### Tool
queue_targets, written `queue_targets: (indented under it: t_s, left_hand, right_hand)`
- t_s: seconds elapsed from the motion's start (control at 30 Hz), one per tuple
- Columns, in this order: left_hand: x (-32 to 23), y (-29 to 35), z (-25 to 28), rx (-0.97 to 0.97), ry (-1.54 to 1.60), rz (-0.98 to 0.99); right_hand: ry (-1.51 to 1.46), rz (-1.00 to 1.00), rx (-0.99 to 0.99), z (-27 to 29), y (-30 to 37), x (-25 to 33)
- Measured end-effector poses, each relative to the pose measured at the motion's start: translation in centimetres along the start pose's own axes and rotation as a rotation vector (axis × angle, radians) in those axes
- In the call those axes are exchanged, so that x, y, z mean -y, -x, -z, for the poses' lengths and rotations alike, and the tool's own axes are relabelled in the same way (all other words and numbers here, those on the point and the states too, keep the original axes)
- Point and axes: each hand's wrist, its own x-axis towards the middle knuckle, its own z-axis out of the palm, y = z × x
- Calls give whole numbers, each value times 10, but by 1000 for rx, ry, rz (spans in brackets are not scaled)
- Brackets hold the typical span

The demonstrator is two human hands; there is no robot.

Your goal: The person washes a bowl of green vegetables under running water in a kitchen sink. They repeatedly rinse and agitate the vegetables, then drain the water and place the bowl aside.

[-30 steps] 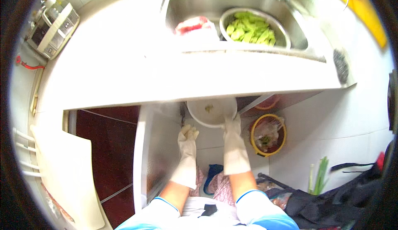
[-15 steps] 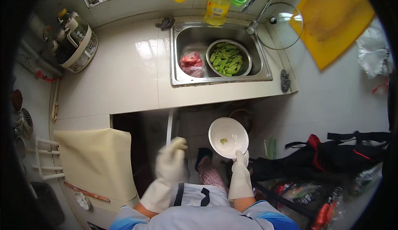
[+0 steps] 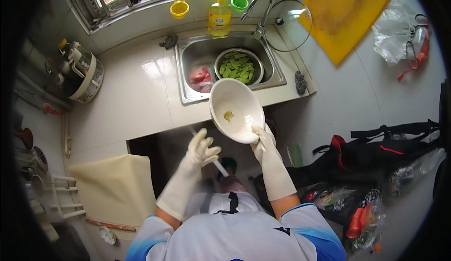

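A white bowl (image 3: 244, 113) hangs tilted in front of the sink, its near right rim gripped by my right hand (image 3: 264, 141) in a cream rubber glove. Inside the bowl lies a small yellowish-green scrap (image 3: 228, 115). My left hand (image 3: 203, 149), gloved the same way, is raised left of the bowl with fingers apart and holds nothing. Beyond, in the steel sink (image 3: 185, 91), a metal basin (image 3: 260, 68) holds cut flat green bean pods (image 3: 237, 66). Beside that basin sits red meat in clear plastic (image 3: 200, 77).
Behind the sink stand a yellow soap bottle (image 3: 219, 20), a faucet (image 3: 259, 28) and a glass lid (image 3: 288, 26). Below the counter is an open cabinet (image 3: 148, 150). A black bag strap pile (image 3: 324, 160) lies at right; a cream cloth-covered surface (image 3: 115, 185) is at left.
My right hand has lifted the bowl up and toward the sink. The left hand has risen slightly and its fingers have spread. The view has shifted a little.
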Motion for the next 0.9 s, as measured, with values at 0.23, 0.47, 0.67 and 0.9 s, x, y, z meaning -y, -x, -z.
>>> queue_targets:
  t_s: [0.23, 0.47, 0.67, 0.9]
  left_hand:
    - [-122, -109, -28, -142, -357, 69]
    - [-206, -202, -39, -399, -1018, -80]
    - [-261, -287, -1, -164, -1400, -560]
    - [-224, -353, 47, -245, -760, -36]
  right_hand:
    - [66, 142, -95, -101, -70, -10]
    - [353, -34, 46, -132, -146, 10]
    - [436, 43, -123, -94, -220, 54]
    - [1303, 1046, -195, -152, -321, 198]
